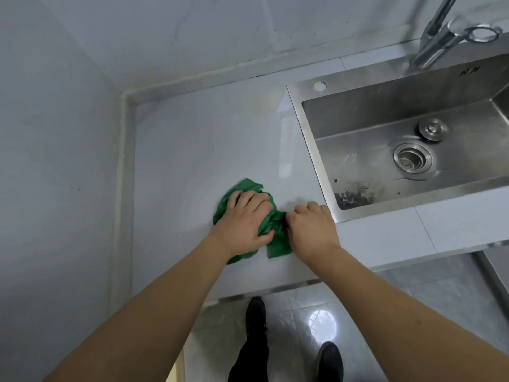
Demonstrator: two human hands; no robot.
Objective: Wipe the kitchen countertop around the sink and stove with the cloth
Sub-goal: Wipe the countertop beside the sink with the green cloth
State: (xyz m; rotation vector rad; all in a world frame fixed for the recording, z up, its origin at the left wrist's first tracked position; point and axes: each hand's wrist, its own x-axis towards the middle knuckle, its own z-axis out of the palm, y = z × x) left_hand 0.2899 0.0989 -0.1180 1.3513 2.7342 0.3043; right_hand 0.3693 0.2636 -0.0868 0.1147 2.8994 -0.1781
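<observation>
From the head view, a crumpled green cloth (276, 235) lies on the pale worktop (209, 150), near its front edge and just left of the steel sink (311, 111). The left hand (243, 220) lies on top of the cloth with its fingers curled into the bunched fabric. The right hand (311, 226), beside the sink's front corner, pinches the cloth's right end. A tap (438, 40) stands behind the sink; dark grime sits in the basin's near corner.

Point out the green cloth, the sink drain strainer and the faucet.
green cloth (278, 245): head view, lower fold between the hands.
sink drain strainer (412, 160): head view, perforated basket centre.
faucet (429, 48): head view, lower body.
</observation>
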